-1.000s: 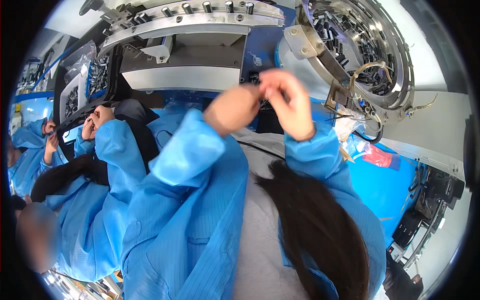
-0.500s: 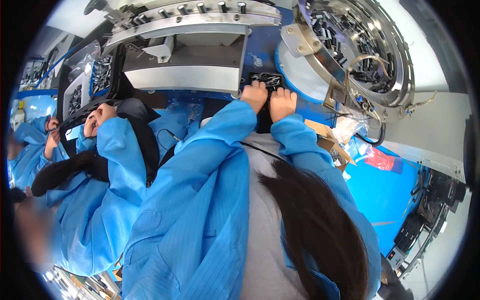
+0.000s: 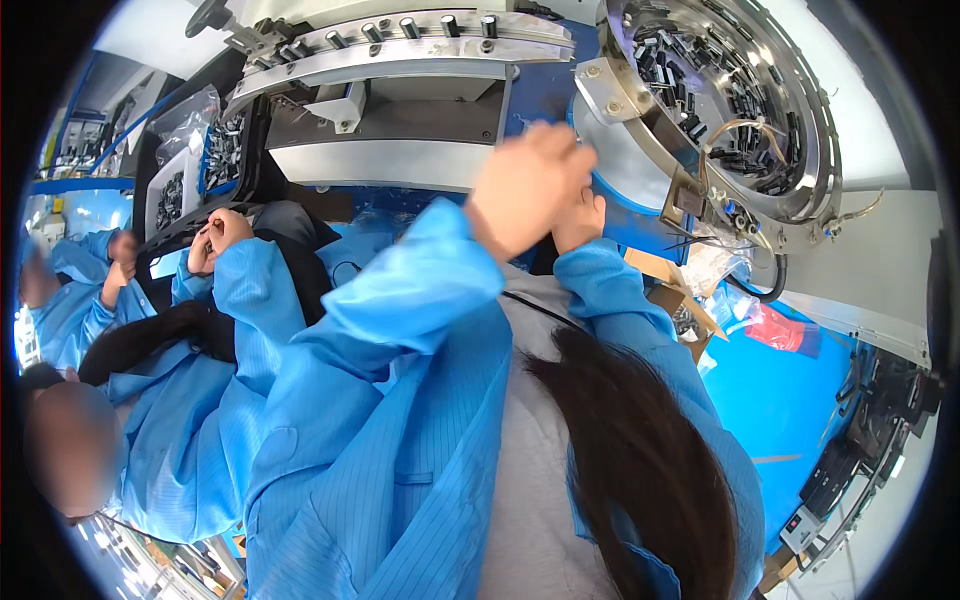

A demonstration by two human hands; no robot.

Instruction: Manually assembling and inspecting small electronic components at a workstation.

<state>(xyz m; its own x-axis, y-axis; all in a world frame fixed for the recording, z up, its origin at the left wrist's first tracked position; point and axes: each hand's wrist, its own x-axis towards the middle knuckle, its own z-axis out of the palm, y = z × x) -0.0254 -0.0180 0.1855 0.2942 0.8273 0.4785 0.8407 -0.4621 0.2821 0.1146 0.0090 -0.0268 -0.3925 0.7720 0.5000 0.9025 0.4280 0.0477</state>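
My left hand [image 3: 528,190] is raised in front of the metal machine, its fingers smeared by motion. It overlaps my right hand [image 3: 580,218], whose fingers are curled; whatever they may hold is hidden. Both hands are over the spot where the black tray of small parts was seen before, and they cover it now. Just beyond them, to the right, is a round white disc with a blue rim [image 3: 618,150]. Blue sleeves cover both my forearms.
A metal rail with black cylindrical capacitors [image 3: 410,28] runs along the machine ahead. At the right stands a vibratory bowl [image 3: 700,90] full of similar parts. A cardboard box [image 3: 685,300] is beside my right sleeve. At the left, a co-worker's hands [image 3: 222,236] are close together.
My left hand has lifted from the black tray and swung toward me, across my right hand. My right hand has stayed near the same place. The tray is now hidden.
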